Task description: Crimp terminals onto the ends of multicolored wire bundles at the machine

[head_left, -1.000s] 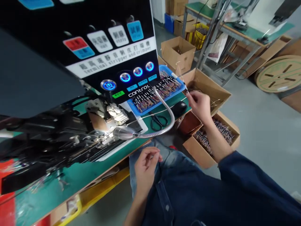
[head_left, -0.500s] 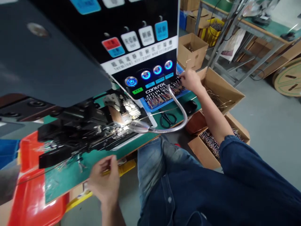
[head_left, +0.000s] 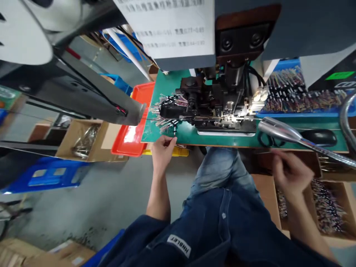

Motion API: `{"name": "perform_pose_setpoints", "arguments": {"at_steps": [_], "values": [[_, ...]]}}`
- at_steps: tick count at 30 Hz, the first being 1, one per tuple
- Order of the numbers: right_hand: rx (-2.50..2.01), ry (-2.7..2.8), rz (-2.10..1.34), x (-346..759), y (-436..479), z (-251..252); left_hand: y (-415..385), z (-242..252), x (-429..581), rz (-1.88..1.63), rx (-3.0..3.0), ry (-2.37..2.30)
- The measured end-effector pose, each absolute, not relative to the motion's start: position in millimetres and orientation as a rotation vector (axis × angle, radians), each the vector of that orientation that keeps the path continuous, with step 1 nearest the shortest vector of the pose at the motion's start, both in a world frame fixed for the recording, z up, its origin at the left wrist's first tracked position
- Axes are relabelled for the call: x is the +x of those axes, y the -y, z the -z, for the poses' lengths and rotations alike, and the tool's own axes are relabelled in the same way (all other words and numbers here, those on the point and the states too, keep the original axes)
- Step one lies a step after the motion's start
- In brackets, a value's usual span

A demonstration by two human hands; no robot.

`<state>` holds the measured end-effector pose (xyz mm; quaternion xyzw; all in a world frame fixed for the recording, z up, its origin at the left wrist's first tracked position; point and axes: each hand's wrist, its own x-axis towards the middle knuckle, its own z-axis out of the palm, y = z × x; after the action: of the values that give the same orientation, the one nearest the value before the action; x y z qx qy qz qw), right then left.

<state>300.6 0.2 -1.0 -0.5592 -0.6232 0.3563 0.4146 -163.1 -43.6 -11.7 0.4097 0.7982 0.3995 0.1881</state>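
My left hand (head_left: 163, 150) is at the front edge of the green bench mat, thumb and forefinger pinched on a short wire lead (head_left: 175, 130) with a dark sleeve. Just beyond it, a pile of similar wire leads (head_left: 167, 124) surrounds the left end of the crimping machine (head_left: 222, 115). A lamp lights the machine's working point. My right hand (head_left: 292, 170), smeared by motion, is below the bench edge at the right. Its fingers are closed, and a thin wire (head_left: 263, 152) seems to stick out leftward from them.
A blue tray (head_left: 278, 115) of bundled wires lies behind the metal lamp head (head_left: 274, 129). Black-handled scissors (head_left: 268, 140) and a black mouse (head_left: 319, 137) rest on the mat. Red trays (head_left: 129, 139) stand left; cardboard boxes (head_left: 346, 196) with wires stand right.
My view has swung left. The right hand has come back from the blue tray towards my body. My left hand is now at the bench edge beside the wire pile, pinching a lead.
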Motion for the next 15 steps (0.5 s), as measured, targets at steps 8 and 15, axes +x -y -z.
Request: {"name": "perform_pose_setpoints", "arguments": {"at_steps": [8, 15], "values": [[-1.075, 2.004, -1.447, 122, 22, 32, 66, 14, -144, -1.136, 1.347, -2.304], [-0.871, 1.405, -2.355, 5, -2, 40, 37, 15, -173, -0.95, 2.035, -2.398]]}}
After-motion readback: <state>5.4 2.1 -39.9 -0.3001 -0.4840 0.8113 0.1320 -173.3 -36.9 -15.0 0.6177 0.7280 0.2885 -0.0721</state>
